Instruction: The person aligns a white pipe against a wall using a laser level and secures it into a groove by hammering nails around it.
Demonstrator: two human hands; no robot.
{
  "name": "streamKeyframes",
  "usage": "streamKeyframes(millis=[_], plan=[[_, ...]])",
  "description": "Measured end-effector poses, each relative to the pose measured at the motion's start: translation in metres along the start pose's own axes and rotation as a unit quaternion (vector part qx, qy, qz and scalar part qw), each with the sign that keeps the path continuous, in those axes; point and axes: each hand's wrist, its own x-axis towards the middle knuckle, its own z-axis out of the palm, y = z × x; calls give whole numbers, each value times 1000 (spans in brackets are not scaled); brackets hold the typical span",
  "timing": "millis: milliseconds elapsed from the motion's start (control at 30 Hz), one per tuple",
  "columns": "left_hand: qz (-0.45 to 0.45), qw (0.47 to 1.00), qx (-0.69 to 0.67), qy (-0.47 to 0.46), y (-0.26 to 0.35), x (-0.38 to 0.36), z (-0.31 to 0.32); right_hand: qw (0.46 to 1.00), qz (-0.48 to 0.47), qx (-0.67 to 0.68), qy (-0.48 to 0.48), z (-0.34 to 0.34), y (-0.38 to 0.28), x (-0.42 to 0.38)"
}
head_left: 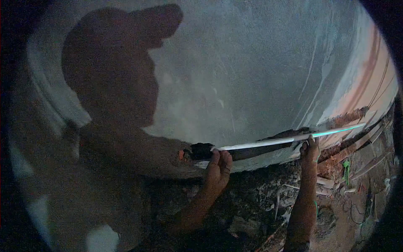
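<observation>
Both hands (219, 170) (310, 150) reach forward, fingers apparently pinched.

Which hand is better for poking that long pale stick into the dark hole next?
Probably the left hand: it's at the stick's left end, beside the dark hole. The right hand is farther along.

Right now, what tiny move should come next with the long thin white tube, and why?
Maybe the left hand and right hand could gently press the tube inward, since both hold it along the long dark groove in the grey wall.
</observation>
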Motion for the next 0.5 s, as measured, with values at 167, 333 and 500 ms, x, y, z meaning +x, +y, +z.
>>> streamKeyframes(millis=[167, 333, 500], plan=[[-90, 964, -238, 77, 3, 4, 5, 997, -13, -74, -35, -11, 3, 7], [6, 999, 40, 23, 4, 2, 4, 992, -44, -114, -33, -10, 14, 11], [137, 896, 423, -10, 9, -5, 6, 942, -184, -275, -56, -59, 94, 74]])
